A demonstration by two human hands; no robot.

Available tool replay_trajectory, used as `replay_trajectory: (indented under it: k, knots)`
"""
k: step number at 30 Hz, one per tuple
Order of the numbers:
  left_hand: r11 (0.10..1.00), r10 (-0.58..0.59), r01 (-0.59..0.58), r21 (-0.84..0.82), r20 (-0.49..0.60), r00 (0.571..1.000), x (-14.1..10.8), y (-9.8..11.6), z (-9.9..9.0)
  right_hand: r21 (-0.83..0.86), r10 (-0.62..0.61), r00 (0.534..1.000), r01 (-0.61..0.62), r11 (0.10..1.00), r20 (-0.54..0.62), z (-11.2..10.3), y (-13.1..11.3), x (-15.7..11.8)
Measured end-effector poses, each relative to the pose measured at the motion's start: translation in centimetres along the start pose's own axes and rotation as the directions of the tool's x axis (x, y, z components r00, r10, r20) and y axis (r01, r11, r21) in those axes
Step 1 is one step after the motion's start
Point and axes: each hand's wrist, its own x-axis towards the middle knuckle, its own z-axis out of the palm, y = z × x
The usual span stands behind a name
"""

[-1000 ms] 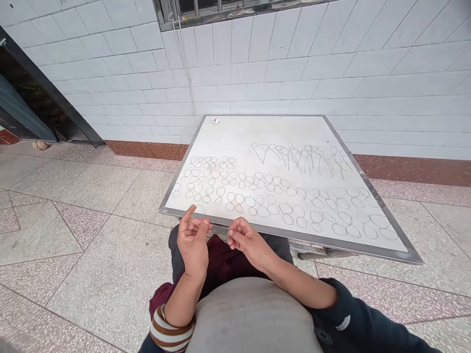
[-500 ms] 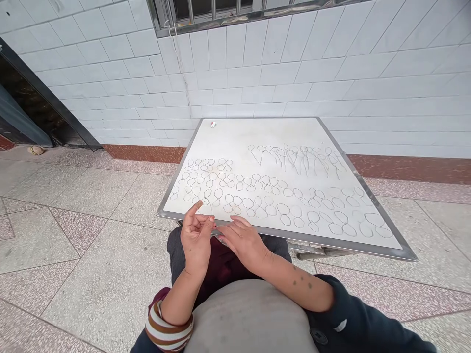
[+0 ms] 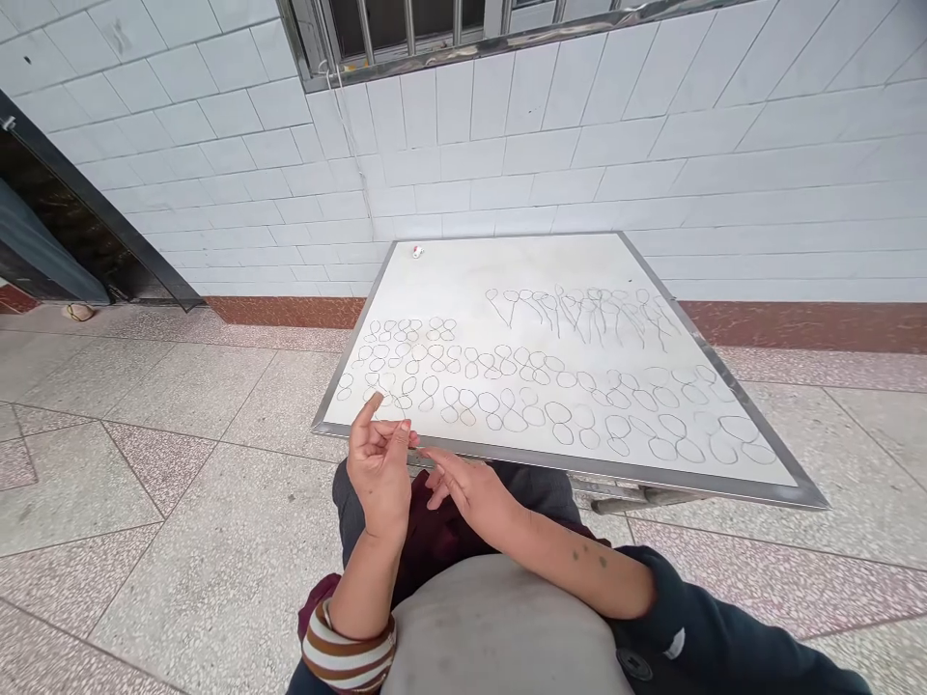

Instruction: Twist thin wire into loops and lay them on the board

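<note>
Over the near edge of a white board-topped table, my left hand is held up, its thumb pressed to the bent fingers and its index finger raised. Whatever is in that pinch is too fine to make out. My right hand comes in from the right, back upward, fingers stretched and spread, with its fingertips close to the left thumb. Thin dark wire-like loops, many joined in pairs, lie in rows on the white tabletop. Farther back is a row of loops with long loose tails.
A small white-and-red object sits at the table's far left corner. The table has a grey metal rim and stands against a tiled wall below a barred window. A dark doorway is at the left.
My right hand has drawn slightly down, and its fingers have spread apart. The left hand has shifted a little left, still pinched. The loops on the table look the same.
</note>
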Motion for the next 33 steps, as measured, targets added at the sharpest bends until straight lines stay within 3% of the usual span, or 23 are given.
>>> replay_trajectory:
  k: [4,8,12,15,18,27,30,33]
  knots:
    - [0.999,0.023,-0.023,0.023,-0.015,1.000,0.0,-0.3,-0.3,-0.069,0.046,0.998,-0.042,0.997,0.049,0.0,0.1,-0.1]
    - [0.999,0.030,-0.028,0.031,-0.061,0.998,0.1,-0.4,-0.8,-0.327,0.037,0.994,-0.003,0.945,0.099,-1.2,1.0,-0.4]
    - [1.000,0.025,-0.025,0.004,-0.080,0.996,0.2,-0.2,-0.9,-0.560,0.016,0.999,-0.034,0.828,-0.037,-2.6,0.8,-0.1]
    - [1.000,-0.010,0.010,-0.003,-0.067,0.998,0.0,-0.1,-0.5,-0.513,-0.078,0.987,-0.005,0.859,-0.141,-2.7,-0.9,1.0]
    - [0.999,-0.045,0.044,-0.013,-0.043,0.998,-0.3,0.0,-0.1,-0.526,-0.141,0.984,0.066,0.848,-0.105,-1.8,-2.3,2.5]
    - [0.999,-0.040,0.040,-0.009,-0.041,0.998,-0.5,-0.2,-0.4,-0.626,-0.269,0.957,0.143,0.767,-0.111,-0.4,-1.9,3.7]
    - [0.999,-0.031,0.032,0.007,-0.053,0.998,-0.4,-0.3,-0.3,-0.643,-0.268,0.958,0.140,0.753,-0.105,-0.4,-2.2,3.6]
    - [1.000,-0.027,0.028,0.010,-0.055,0.998,-0.4,-0.3,-0.1,-0.648,-0.191,0.978,0.088,0.756,-0.090,-0.2,-2.4,3.5]
